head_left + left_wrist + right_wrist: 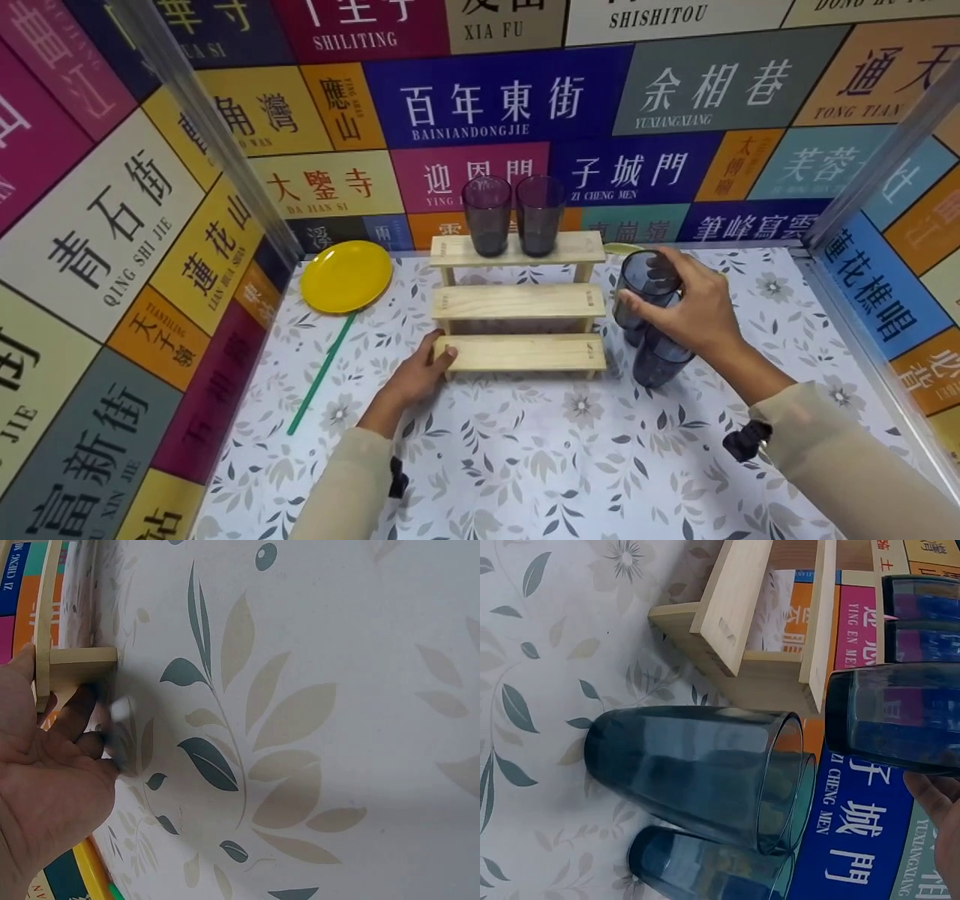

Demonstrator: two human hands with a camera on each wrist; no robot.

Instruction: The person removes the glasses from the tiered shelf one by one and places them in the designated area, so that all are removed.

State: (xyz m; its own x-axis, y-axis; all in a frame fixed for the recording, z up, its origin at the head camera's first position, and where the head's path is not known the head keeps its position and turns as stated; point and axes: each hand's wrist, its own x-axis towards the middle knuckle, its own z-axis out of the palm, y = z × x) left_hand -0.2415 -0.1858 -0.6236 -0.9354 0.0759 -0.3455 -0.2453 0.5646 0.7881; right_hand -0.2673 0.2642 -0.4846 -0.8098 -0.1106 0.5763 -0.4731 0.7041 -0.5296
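My right hand [694, 304] grips a dark blue-grey tumbler [641, 279] on the right, raised beside the rack; in the right wrist view the same tumbler [892, 716] has fingers along its side. Two similar glasses stand below it on the table, one nearer [660, 362] and the other partly hidden. At the left end of a three-step wooden rack [517, 354], my left hand [415, 375] holds the lowest board, thumb on top; the left wrist view has fingers [75, 712] beneath the board. Two purplish tumblers, a left one [487, 217] and a right one [538, 217], stand on the top step.
A yellow plate [346, 276] lies at the back left, with a green stick [322, 375] extending from it. Behind the rack's right end, a pale yellow-green rim [622, 248] peeks out. Panels with printed signs [495, 97] enclose the floral-covered table [525, 465] at back and sides.
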